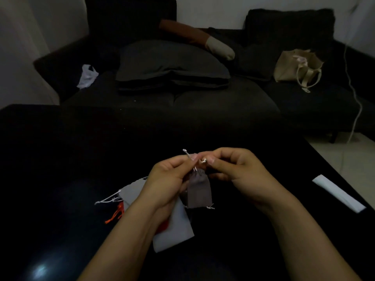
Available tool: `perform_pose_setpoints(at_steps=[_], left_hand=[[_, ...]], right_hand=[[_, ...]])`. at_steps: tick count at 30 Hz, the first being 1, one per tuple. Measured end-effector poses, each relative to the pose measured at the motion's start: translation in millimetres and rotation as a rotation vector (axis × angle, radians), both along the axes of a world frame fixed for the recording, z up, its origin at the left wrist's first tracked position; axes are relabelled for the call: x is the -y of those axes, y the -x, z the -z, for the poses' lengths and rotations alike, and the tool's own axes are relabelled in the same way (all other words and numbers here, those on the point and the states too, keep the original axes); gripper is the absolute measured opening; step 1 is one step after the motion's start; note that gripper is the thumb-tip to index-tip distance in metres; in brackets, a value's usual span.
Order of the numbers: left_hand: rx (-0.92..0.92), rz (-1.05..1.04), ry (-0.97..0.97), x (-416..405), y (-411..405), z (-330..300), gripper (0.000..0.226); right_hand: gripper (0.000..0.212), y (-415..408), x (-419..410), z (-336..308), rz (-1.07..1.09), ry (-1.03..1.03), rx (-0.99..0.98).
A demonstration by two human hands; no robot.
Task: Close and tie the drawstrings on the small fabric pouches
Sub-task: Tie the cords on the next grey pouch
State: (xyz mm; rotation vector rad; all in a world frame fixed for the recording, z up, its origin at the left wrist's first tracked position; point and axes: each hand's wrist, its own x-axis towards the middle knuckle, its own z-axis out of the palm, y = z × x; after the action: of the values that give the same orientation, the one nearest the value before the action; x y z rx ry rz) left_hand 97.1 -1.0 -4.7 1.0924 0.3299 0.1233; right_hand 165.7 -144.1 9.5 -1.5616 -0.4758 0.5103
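Dim room, head view down onto a glossy black table (60,159).

Both hands are raised just above the table, close together, fingertips nearly meeting over a small grey-brown pouch (198,191). The pouch hangs upright between them, its mouth gathered at the top.

Left hand (168,179): fingers curled, thumb and forefinger pinching one white drawstring (187,153), whose knotted end sticks up and to the left above the fingertips.

Right hand (235,169): fingers curled inward, thumb and forefinger pinching the other white cord end (203,160) just beside the left fingertips. Lower fingers are tucked beside the pouch's neck; whether they touch it I cannot tell.

On the table under the left wrist and forearm: a pile of other pouches. A light grey pouch (133,190) lies flat with white strings trailing left; a pale one (174,230) lies nearer the body; a bit of orange pouch (116,214) with orange cord shows between them.

White folded strip (338,192) lies on the table's right edge, well apart from the hands.

Behind: dark sofa (203,98) with grey cushion (170,61), beige tote bag (298,65), white plastic bag (87,76).
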Motion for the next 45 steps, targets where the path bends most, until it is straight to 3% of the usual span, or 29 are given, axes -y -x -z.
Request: perform_pose_setpoints(at_steps=[5, 15, 22, 28, 34, 45], left_hand=[[0.041, -0.012, 0.013, -5, 2, -1, 0.016], [0.19, -0.036, -0.367, -18, 3, -2, 0.034], [0.213, -0.072, -0.338, -12, 3, -3, 0.022], [0.258, -0.107, -0.469, -15, 4, -3, 0.024], [0.311, -0.089, -0.587, -11, 6, -3, 0.026], [0.369, -0.232, -1.086, -10, 7, 4, 0.025]], right_hand=[[0.013, 7, -2, -2, -0.007, -0.048, -0.034], [0.013, 6, -1, -2, 0.025, -0.058, -0.057], [0.013, 7, 3, -8, 0.033, -0.078, -0.229], [0.005, 7, 1, -8, 0.032, -0.055, -0.202], [0.022, 8, 0, -9, 0.07, -0.055, -0.163], [0.019, 14, -7, -8, 0.131, 0.063, 0.054]])
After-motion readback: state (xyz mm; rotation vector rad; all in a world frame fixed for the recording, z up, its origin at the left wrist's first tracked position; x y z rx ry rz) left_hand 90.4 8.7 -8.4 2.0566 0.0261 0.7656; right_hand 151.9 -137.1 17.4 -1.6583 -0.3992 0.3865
